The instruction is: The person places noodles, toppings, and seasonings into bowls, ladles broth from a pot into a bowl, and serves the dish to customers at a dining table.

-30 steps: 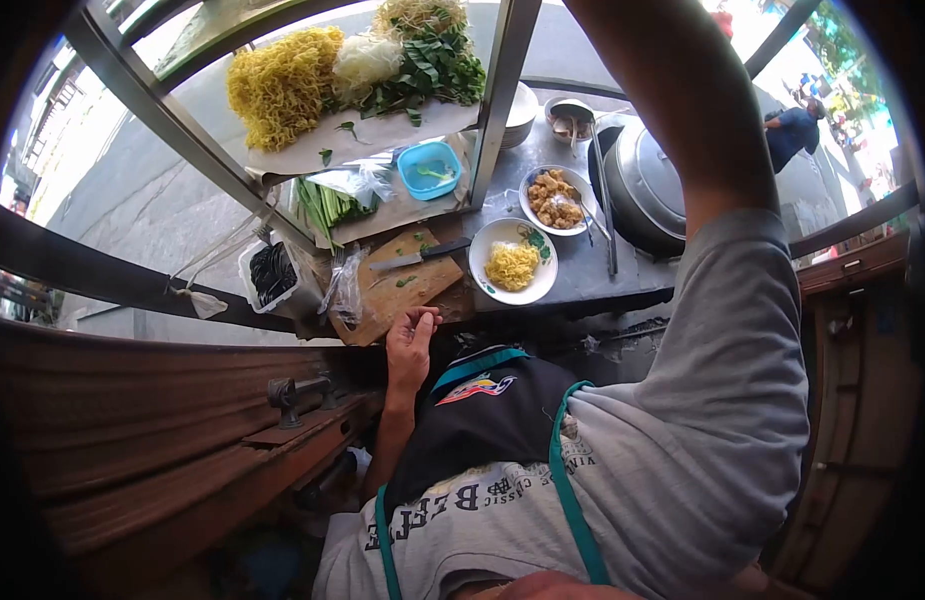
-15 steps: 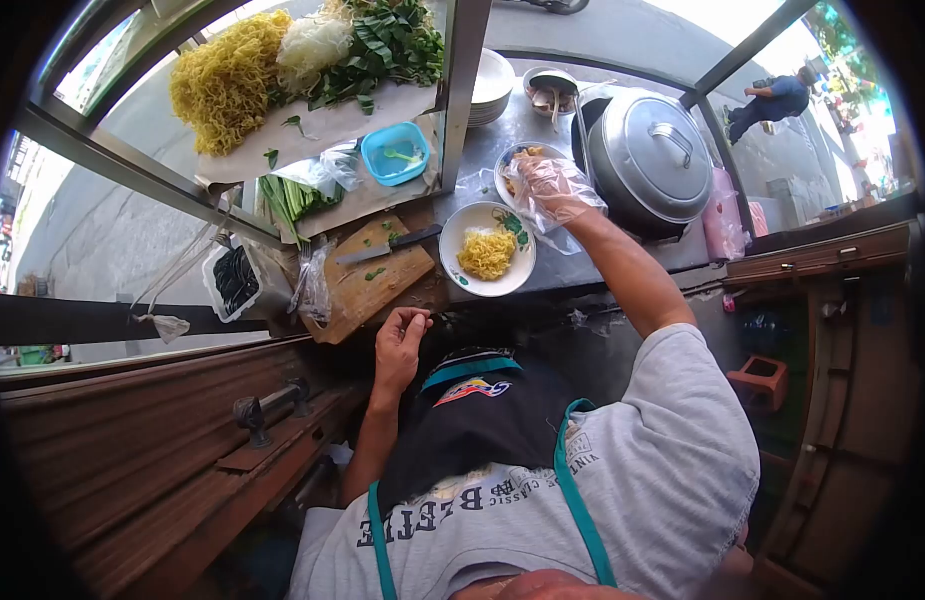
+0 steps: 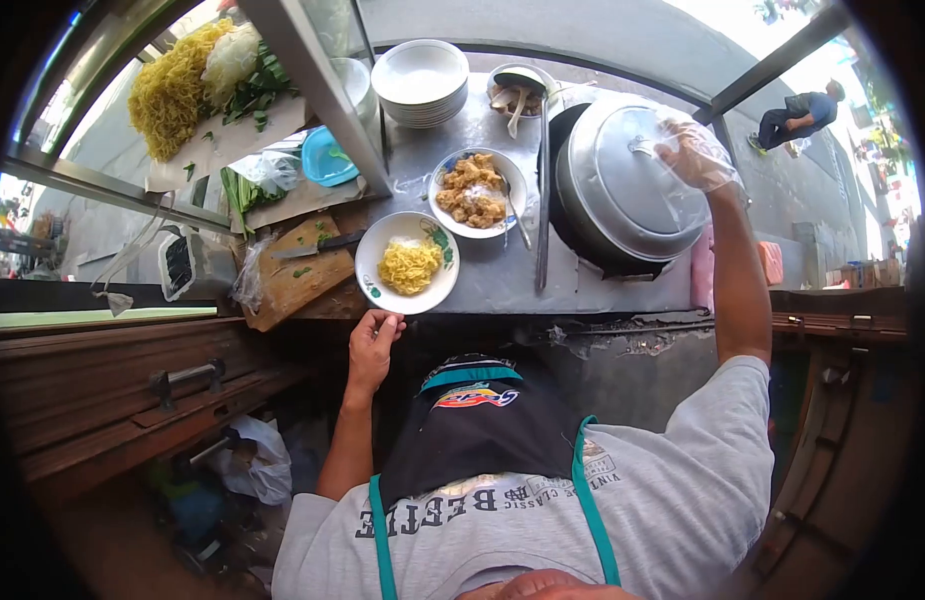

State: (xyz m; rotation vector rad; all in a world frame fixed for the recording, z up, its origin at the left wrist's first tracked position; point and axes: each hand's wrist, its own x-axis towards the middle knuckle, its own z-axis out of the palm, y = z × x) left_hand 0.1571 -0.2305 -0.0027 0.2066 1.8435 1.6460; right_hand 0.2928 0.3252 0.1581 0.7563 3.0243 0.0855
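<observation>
My left hand (image 3: 375, 345) is closed, thumb and fingers pinched at the near rim of a white bowl (image 3: 368, 270) with green leaf patterns. A mound of yellow noodles (image 3: 410, 267) lies in that bowl. My right hand (image 3: 694, 157), in a clear plastic glove, is at the handle of a large metal pot lid (image 3: 622, 190), with its fingers curled there. The handle is mostly covered by the hand. Under the lid sits a big dark pot (image 3: 572, 215). Between bowl and pot stands a second bowl of brown chopped topping (image 3: 472, 190) with a spoon (image 3: 519, 215) in it.
Behind are stacked white bowls (image 3: 420, 75) and a bowl with a ladle (image 3: 518, 92). At left lie a cutting board (image 3: 302, 280) with a knife (image 3: 327, 243), a blue container (image 3: 327, 158), greens and a noodle heap (image 3: 177, 90). A person (image 3: 800, 118) is outside at right.
My right hand has left the bowl of topping and moved right to the pot lid. My left hand has come to the noodle bowl's rim. The camera view has shifted right.
</observation>
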